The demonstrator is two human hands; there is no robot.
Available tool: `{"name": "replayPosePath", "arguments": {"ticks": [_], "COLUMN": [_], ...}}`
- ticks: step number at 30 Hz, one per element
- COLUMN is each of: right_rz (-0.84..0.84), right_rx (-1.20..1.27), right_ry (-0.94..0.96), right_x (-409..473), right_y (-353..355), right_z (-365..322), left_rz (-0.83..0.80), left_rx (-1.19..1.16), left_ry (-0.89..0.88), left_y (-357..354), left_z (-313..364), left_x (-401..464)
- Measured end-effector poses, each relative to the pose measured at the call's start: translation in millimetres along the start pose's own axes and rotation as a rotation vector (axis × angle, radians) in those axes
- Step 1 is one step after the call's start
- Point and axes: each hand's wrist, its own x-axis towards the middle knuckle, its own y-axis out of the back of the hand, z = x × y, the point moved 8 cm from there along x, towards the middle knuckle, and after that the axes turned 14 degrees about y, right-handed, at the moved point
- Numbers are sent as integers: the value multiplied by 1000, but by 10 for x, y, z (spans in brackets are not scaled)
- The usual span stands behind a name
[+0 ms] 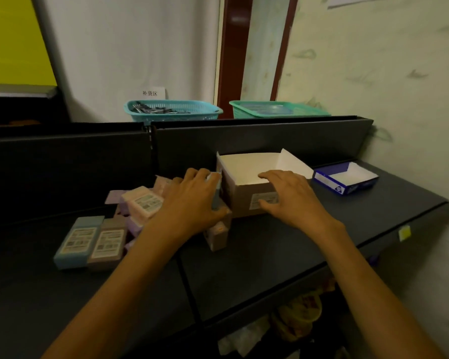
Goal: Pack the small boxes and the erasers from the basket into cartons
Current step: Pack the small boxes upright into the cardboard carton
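An open brown carton (pixel 244 200) with a white inside stands on the dark shelf (pixel 257 260). My right hand (pixel 288 195) grips its near front rim, fingers curled over the edge and thumb on the label side. My left hand (pixel 195 198) holds a small blue-grey box (pixel 216 194) upright against the carton's left wall. A pile of pink and purple small boxes (pixel 143 200) lies left of that hand. A blue box (pixel 79 240) and a brown box (pixel 108 244) lie flat side by side at the front left. A small pink box (pixel 218 235) stands below my left hand.
A low blue-and-white open tray box (pixel 346 181) sits at the right end of the shelf. Behind the dark back panel (pixel 257 141) stand a teal basket (pixel 173 111) holding dark items and a green basket (pixel 278 110). A wall closes the right side.
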Motion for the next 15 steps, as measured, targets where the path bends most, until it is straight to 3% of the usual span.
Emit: {"name": "replayPosePath", "arguments": {"ticks": [6,15], "right_rz": [-41,-69], "right_rx": [21,142], "right_ry": [20,163], "right_x": [15,-60], "right_y": [-102,-297], "right_z": [704,1190], "left_rz": [38,99], "left_rx": [39,103], "left_ry": [47,116], "left_y": [-369,-602], "left_z": [541,840], "left_x": [343,321]}}
